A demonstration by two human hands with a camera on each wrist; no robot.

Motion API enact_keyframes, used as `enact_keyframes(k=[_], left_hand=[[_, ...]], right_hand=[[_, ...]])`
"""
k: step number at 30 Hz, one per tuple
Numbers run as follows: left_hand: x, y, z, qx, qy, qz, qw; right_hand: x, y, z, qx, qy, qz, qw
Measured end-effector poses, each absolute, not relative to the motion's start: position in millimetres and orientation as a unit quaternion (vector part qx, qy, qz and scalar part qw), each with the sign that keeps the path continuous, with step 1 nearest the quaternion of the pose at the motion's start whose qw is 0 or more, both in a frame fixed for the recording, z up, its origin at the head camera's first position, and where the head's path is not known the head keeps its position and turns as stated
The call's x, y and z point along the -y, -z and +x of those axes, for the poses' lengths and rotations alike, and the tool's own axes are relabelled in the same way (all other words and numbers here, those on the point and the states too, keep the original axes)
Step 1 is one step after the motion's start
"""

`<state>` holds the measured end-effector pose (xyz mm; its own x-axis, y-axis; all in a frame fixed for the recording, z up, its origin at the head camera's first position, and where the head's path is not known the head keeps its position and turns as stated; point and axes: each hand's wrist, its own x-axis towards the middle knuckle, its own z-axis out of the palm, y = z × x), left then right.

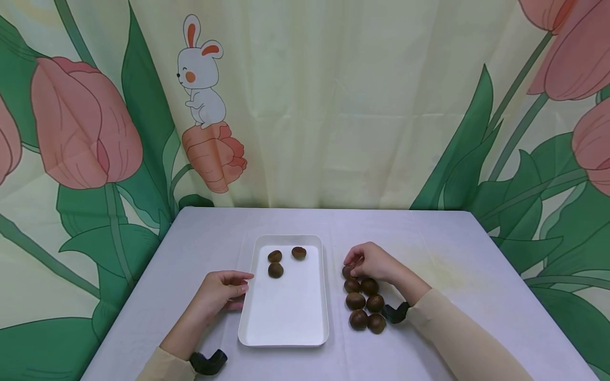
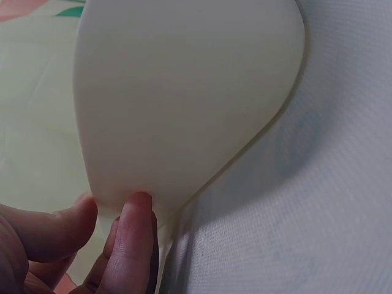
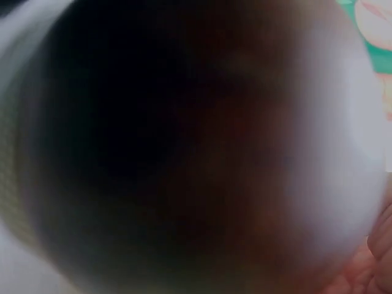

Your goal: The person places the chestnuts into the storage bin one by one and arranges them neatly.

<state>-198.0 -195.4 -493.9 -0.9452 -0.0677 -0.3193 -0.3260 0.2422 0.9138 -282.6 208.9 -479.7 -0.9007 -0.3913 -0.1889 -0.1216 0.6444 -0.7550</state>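
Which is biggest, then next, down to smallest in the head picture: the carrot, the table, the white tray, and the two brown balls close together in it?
1. table
2. white tray
3. carrot
4. upper brown ball and lower brown ball: too alike to rank

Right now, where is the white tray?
In the head view, the white tray lies on the table, slightly left of centre, between the left hand and the chestnuts grouped to its right.

Soft, even light over the bench (image 1: 400, 233) — left wrist dimmer, shadow beside the tray (image 2: 190, 104); right wrist — mostly dark, badly blurred!
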Motion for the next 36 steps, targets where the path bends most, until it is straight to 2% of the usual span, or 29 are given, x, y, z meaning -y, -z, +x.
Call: enact_keyframes(k=[11,18,36], left_hand=[[195,494,-197,-0.773,-0.613,-0.122,0.11],[194,493,-197,-0.777,-0.608,-0.122,0.109],[195,493,-197,-0.778,-0.606,-0.124,0.11]], right_hand=[[-203,473,-284,-0.896,0.397,-0.129,0.154],[-192,462,-288,-0.882,0.425,-0.124,0.162],[-152,440,-290,-0.852,0.47,-0.171,0.156]])
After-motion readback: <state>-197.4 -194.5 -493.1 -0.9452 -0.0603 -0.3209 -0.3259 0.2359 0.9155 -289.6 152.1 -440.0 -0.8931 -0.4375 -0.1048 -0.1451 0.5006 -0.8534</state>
